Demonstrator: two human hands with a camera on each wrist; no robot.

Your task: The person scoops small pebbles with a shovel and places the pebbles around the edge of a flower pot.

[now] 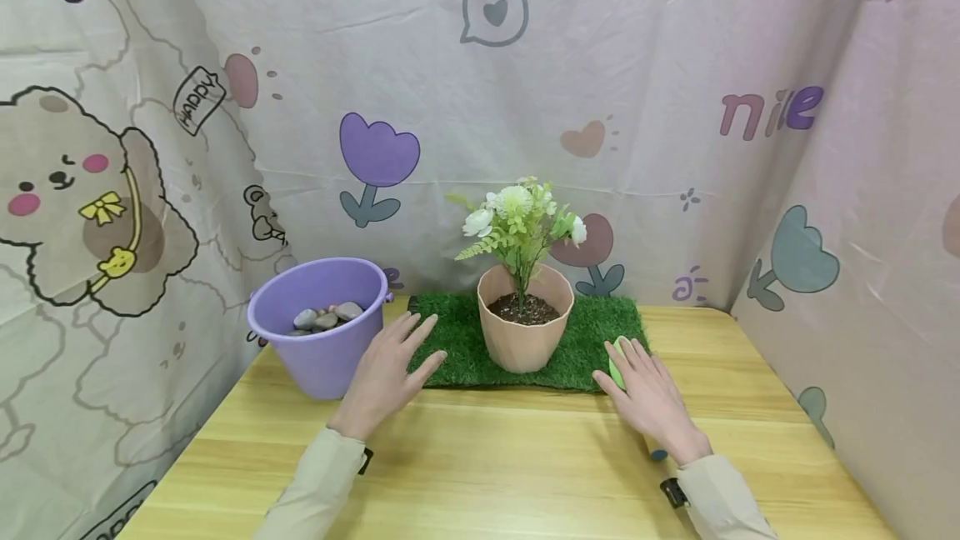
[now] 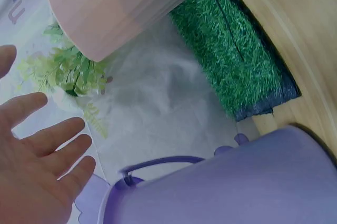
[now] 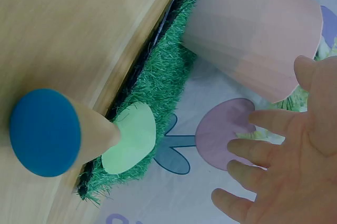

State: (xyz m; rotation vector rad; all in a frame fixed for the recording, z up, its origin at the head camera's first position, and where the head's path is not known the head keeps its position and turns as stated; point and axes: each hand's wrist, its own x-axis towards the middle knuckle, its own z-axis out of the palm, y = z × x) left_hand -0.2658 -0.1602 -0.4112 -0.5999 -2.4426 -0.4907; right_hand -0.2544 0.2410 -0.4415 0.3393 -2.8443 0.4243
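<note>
My left hand [image 1: 382, 373] is held with fingers spread, beside the purple bucket [image 1: 322, 373], which has several stones [image 1: 326, 319] inside. A pale pink flowerpot [image 1: 522, 344] stands on a green artificial turf mat [image 1: 453, 348]. It holds dark soil [image 1: 525, 308] and a plant with white flowers [image 1: 513, 202]. My right hand [image 1: 648, 390] is extended above a small trowel-like tool with a light green blade [image 3: 131, 138] and a wooden handle [image 3: 95, 134] ending in blue. In the right wrist view, the fingers are apart from it. Neither hand holds anything.
The wooden table [image 1: 517, 457] spreads in front of the mat and to its right. Printed cloth [image 1: 465, 107] hangs behind and on both sides. The bucket's handle [image 2: 163, 162] shows in the left wrist view.
</note>
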